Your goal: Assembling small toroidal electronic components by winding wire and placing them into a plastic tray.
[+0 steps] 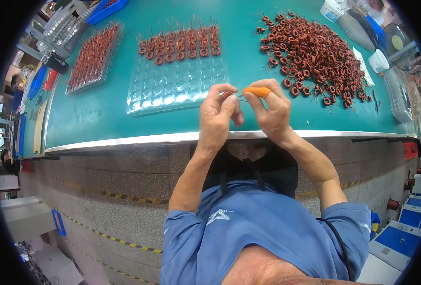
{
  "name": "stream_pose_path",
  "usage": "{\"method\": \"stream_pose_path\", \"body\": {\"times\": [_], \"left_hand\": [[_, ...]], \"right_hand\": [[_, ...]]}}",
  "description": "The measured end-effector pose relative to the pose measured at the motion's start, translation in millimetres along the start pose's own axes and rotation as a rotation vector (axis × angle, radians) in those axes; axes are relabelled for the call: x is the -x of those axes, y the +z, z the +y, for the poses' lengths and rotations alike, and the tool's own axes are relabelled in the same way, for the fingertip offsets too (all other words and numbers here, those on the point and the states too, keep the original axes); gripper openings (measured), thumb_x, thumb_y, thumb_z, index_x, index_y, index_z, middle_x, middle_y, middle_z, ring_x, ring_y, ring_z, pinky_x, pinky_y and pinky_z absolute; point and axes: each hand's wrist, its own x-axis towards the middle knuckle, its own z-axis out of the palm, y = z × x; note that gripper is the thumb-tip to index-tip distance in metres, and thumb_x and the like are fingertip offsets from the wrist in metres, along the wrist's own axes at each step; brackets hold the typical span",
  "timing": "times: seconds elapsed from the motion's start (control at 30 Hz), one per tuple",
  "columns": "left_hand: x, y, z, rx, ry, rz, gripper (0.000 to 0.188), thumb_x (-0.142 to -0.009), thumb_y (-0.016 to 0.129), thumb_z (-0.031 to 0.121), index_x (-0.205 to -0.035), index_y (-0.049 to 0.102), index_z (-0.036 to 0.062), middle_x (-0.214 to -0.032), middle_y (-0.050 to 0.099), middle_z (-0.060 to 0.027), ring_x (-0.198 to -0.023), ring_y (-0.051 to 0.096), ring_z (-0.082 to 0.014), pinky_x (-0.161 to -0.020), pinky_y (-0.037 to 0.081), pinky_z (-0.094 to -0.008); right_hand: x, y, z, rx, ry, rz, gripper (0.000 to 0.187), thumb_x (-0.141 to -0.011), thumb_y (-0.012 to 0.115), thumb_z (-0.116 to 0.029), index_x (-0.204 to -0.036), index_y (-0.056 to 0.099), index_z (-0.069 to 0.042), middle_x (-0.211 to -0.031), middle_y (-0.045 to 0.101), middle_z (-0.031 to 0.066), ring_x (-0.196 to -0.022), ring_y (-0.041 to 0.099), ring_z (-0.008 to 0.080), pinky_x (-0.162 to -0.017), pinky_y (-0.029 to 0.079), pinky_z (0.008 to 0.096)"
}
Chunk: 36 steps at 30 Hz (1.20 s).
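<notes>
Coils (179, 46) part-fill a clear tray (165, 91) — left grip (215, 113) pinches another coil (227, 95), right grip (274, 110) its wire (240, 96).

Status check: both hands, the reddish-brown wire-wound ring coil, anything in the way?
Left hand pinching the coil. Right hand, orange finger cover on, closed at the coil's thin wire lead. No visible obstruction at the hands.

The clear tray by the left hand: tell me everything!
The tray looks like shiny clear plastic with round pockets in rows. It lies on the green table. Reddish rings fill its far part, wiry tails sticking up; nearer pockets hold none. The left hand hides its near right corner; I can't tell if they touch.
</notes>
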Motion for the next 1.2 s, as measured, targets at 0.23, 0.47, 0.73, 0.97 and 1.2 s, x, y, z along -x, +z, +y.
{"method": "stream_pose_path", "body": {"times": [0.23,0.47,0.73,0.97,1.2], "left_hand": [[-3,1,-9,-0.058,0.029,0.011,0.015,-0.099,0.049,0.013,-0.11,0.05,0.0022,-0.071,0.05,-0.0028,-0.059,0.052,-0.0126,-0.053,0.044,-0.0248],[-2,-1,-5,-0.155,0.036,-0.093,0.024,-0.099,0.05,0.011,-0.12,0.049,0.0008,-0.075,0.052,-0.0025,-0.065,0.054,-0.0105,-0.057,0.045,-0.0237],[-2,0,-10,-0.195,0.017,-0.125,0.024,-0.096,0.052,0.007,-0.12,0.051,-0.0002,-0.078,0.056,-0.0032,-0.063,0.054,-0.0087,-0.058,0.044,-0.0224],[4,4,-5,-0.349,0.134,-0.068,0.026,-0.097,0.054,0.011,-0.12,0.049,-0.0011,-0.078,0.055,-0.0038,-0.067,0.056,-0.0111,-0.061,0.046,-0.0241],[6,-7,-9,-0.164,0.027,-0.141,0.032,-0.099,0.053,0.021,-0.12,0.047,-0.0014,-0.071,0.053,-0.0037,-0.061,0.057,-0.0132,-0.058,0.047,-0.0255]], "right_hand": [[8,0,12,-0.365,0.546,-0.123,0.016,-0.088,0.068,-0.016,-0.091,0.069,0.0,-0.085,0.065,0.0051,-0.079,0.062,0.0126,-0.066,0.047,0.0271],[28,-8,22,-0.699,0.704,-0.268,0.044,-0.09,0.069,-0.029,-0.117,0.058,0.005,-0.104,0.067,0.0101,-0.093,0.062,0.0126,-0.079,0.05,0.0259],[36,-3,11,-0.726,0.786,-0.159,0.029,-0.094,0.064,-0.025,-0.102,0.068,0.003,-0.084,0.07,0.006,-0.072,0.065,0.0118,-0.063,0.051,0.0252],[8,-31,-6,-0.568,0.73,-0.156,0.031,-0.096,0.058,-0.025,-0.09,0.069,0.004,-0.071,0.066,0.0068,-0.062,0.06,0.01,-0.057,0.047,0.0222],[16,-21,1,-0.504,0.598,-0.075,0.028,-0.095,0.062,-0.027,-0.108,0.065,-0.002,-0.078,0.065,0.0037,-0.069,0.057,0.0074,-0.062,0.046,0.0207]]}}
